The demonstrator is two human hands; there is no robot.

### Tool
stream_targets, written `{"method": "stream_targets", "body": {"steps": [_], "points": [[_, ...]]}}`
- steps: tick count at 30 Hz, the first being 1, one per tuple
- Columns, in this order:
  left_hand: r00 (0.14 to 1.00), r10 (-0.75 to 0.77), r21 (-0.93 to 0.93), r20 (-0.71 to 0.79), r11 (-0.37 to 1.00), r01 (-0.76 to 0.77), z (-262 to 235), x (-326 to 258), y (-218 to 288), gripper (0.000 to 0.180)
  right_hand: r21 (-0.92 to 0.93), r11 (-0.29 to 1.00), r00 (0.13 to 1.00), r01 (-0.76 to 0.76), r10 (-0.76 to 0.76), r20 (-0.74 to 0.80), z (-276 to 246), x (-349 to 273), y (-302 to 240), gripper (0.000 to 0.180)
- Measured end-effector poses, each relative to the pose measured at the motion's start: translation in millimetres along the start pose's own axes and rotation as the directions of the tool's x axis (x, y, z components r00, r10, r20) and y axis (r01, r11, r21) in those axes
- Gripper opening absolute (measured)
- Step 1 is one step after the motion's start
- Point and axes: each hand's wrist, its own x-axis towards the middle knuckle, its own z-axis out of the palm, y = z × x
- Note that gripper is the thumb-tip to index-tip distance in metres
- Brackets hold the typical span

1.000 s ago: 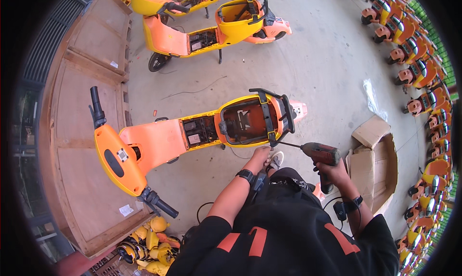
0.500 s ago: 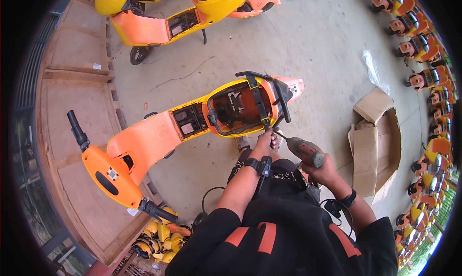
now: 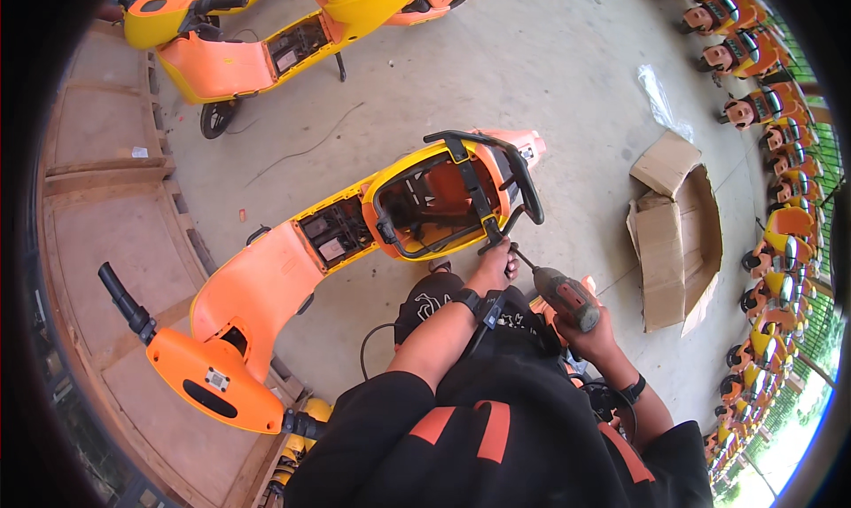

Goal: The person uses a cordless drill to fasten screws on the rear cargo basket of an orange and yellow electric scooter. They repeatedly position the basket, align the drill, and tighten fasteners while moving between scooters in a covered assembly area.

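Note:
An orange and yellow electric scooter (image 3: 266, 264) stands before me, handlebar at left, tail at right. Its seat area is open, showing a dark compartment inside a yellow rim, with a black tubular rack (image 3: 523, 184) over the rear. My left hand (image 3: 495, 269) is closed at the scooter's near side, just below a black bracket. What its fingers hold is too small to make out. My right hand (image 3: 592, 332) grips a dark grey and red power drill (image 3: 566, 297). The drill's long bit points up and left, its tip near my left fingers.
A second scooter (image 3: 222, 65) stands at the upper left. Large wooden crates (image 3: 115, 233) line the left side. An opened cardboard box (image 3: 660, 269) lies on the floor at right, with clear plastic wrap (image 3: 656, 96) beyond it. Many scooters (image 3: 780, 233) stand in a row at far right.
The view has shifted, so the floor, crates and cardboard box sit further left. My right hand and the drill are slightly lower in the picture. Both hands stay at the scooter's near side.

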Motion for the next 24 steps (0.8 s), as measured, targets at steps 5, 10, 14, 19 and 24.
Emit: {"method": "stream_targets", "body": {"steps": [5, 10, 14, 19, 24], "points": [[0.998, -0.058, 0.05, 0.03, 0.997, 0.056, 1, -11, 13, 0.029, -0.019, 1.0, 0.991, -0.012, 0.01, -0.131, 17, -11, -6, 0.049], [0.998, -0.063, 0.067, 0.011, 0.996, 0.062, -2, -9, 21, 0.031, 0.073, 0.992, 0.992, -0.103, 0.108, -0.064, 19, -8, -14, 0.047], [0.997, -0.079, 0.115, -0.009, 0.99, 0.08, -1, -5, 27, 0.028, 0.346, 0.938, 0.996, -0.026, 0.053, -0.068, 35, -4, 20, 0.053], [0.992, -0.109, 0.164, -0.063, 0.979, 0.118, 3, -6, 37, 0.025, 0.444, 0.896, 0.989, -0.013, 0.078, -0.129, 42, -4, 2, 0.058], [0.986, -0.169, 0.155, -0.008, 0.974, 0.168, 3, -12, 46, 0.026, 0.308, 0.95, 0.99, -0.041, 0.079, -0.113, 47, -4, -1, 0.053]]}}
